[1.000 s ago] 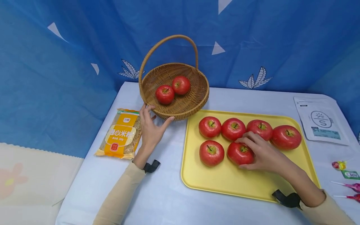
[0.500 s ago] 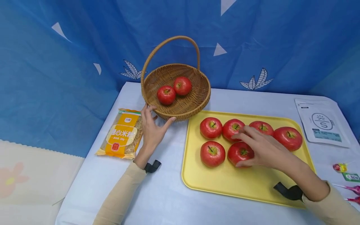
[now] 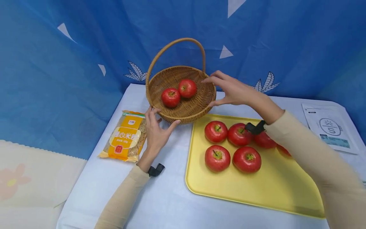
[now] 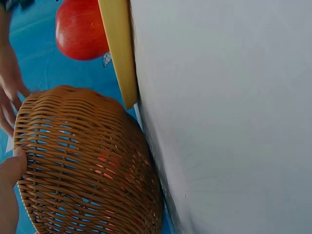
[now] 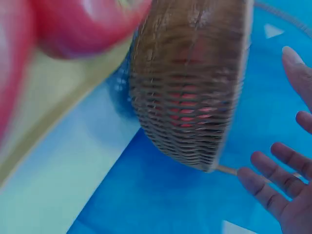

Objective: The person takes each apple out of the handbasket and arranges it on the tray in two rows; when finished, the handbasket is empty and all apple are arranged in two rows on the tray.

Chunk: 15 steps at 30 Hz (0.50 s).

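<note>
A round wicker basket with a tall arched handle tilts toward me at the back of the table. Two red apples lie inside it. My left hand holds the basket's near left rim; in the left wrist view its thumb presses the woven edge. At the basket's right rim is my right hand, fingers spread and nothing between them, as the right wrist view also shows. Several more red apples sit in two rows on a yellow tray, some partly hidden by my right sleeve.
An orange noodle packet lies left of my left hand. A white pouch lies at the back right, beyond the tray. Blue patterned cloth hangs behind the table.
My right hand has left the apple it touched in the tray's front row and moved up and left to the basket's right rim. That apple stays on the tray; my left hand keeps its place.
</note>
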Tool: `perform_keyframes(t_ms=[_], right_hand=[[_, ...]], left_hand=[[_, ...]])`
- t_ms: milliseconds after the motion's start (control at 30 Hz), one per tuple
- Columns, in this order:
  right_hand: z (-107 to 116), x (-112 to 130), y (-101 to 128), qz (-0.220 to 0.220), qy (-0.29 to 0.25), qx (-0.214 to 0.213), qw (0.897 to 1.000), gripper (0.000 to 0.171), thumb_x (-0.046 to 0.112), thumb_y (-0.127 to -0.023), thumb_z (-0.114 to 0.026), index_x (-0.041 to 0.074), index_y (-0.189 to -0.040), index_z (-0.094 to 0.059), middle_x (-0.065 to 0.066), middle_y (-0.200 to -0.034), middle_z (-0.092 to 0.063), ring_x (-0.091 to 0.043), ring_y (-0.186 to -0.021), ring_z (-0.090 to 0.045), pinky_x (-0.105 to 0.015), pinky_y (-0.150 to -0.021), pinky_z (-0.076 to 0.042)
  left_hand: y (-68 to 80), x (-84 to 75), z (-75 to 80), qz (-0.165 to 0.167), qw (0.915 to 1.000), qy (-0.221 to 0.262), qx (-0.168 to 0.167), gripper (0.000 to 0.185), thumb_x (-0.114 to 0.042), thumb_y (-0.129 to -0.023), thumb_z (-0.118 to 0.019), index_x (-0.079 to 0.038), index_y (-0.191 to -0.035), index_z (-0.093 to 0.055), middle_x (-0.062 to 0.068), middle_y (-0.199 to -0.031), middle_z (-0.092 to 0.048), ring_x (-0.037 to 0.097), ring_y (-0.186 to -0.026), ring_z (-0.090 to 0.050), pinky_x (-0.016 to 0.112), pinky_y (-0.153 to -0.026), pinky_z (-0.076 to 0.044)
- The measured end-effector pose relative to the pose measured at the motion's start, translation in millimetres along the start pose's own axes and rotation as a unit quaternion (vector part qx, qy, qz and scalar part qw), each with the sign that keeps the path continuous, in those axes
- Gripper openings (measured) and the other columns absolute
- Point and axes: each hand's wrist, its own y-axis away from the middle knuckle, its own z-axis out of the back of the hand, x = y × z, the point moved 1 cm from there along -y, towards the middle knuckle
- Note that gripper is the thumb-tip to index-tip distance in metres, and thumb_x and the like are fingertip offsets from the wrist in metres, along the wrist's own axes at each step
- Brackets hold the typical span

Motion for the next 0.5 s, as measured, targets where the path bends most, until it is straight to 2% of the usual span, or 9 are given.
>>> perform_keyframes(t_ms=[133, 233, 500], right_hand=[[-16.3, -22.4, -45.1, -0.051, -0.015, 0.051, 0.997, 0.079, 0.033, -0.078, -0.083, 0.013, -0.143, -0.044, -0.017, -0.135, -0.043, -0.033, -0.123, -0.046, -0.051, -0.100, -0.046], [-29.9, -32.2, -71.4, -0.069, -0.011, 0.084, 0.994, 0.080, 0.035, -0.079, -0.083, 0.013, -0.144, -0.043, -0.017, -0.140, -0.039, -0.035, -0.131, -0.041, -0.054, -0.107, -0.041], [-58.7, -42.5, -113.4, -0.081, -0.001, 0.133, 0.988, 0.079, 0.034, -0.080, -0.081, 0.016, -0.146, -0.042, -0.015, -0.152, -0.028, -0.038, -0.141, -0.029, -0.056, -0.113, -0.034]], left_hand=[[1.4, 1.9, 0.4, -0.004, 1.0000, 0.003, 0.001, 0.075, -0.045, -0.077, -0.081, -0.005, -0.126, -0.042, 0.022, -0.153, -0.025, 0.036, -0.144, -0.029, 0.043, -0.098, -0.054], [0.6, 1.7, 0.4, -0.011, 0.9999, 0.006, -0.002, 0.074, -0.045, -0.077, -0.082, -0.005, -0.125, -0.042, 0.023, -0.152, -0.025, 0.036, -0.143, -0.029, 0.044, -0.097, -0.054], [-1.2, 2.4, -0.2, -0.008, 0.9999, -0.007, -0.001, 0.075, -0.047, -0.076, -0.082, -0.006, -0.126, -0.041, 0.021, -0.152, -0.026, 0.034, -0.144, -0.030, 0.041, -0.097, -0.054]])
